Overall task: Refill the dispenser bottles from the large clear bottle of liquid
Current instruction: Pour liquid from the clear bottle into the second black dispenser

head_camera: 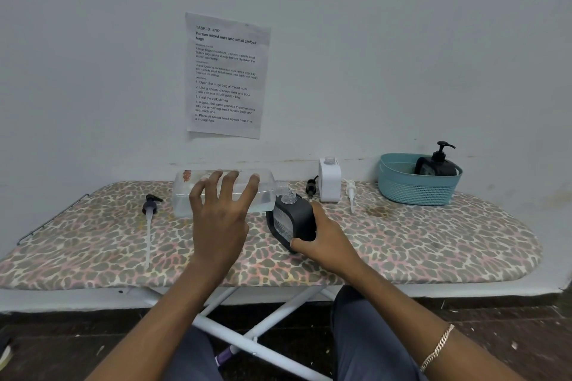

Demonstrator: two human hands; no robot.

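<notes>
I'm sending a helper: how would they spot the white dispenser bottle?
Find the leopard-print ironing board. At its back edge, left of the teal basket, stands the white bottle. It is the only white bottle, upright, its neck open.

The left hand [219, 219] holds the clear bottle [185, 195] on its side above the counter [433, 241]. Its neck points to 3 o'clock and meets the open mouth of the black bottle [297, 219], which the right hand [328, 241] grips, tilted. A long pump [150, 210] lies at 9 o'clock of the clear bottle. At 1 o'clock of the black bottle stands an open white bottle [329, 179], between a dark pump [311, 187] and a white pump [350, 192]. Farther toward 3 o'clock, a basket [418, 185] holds a dispenser [436, 162].
</notes>
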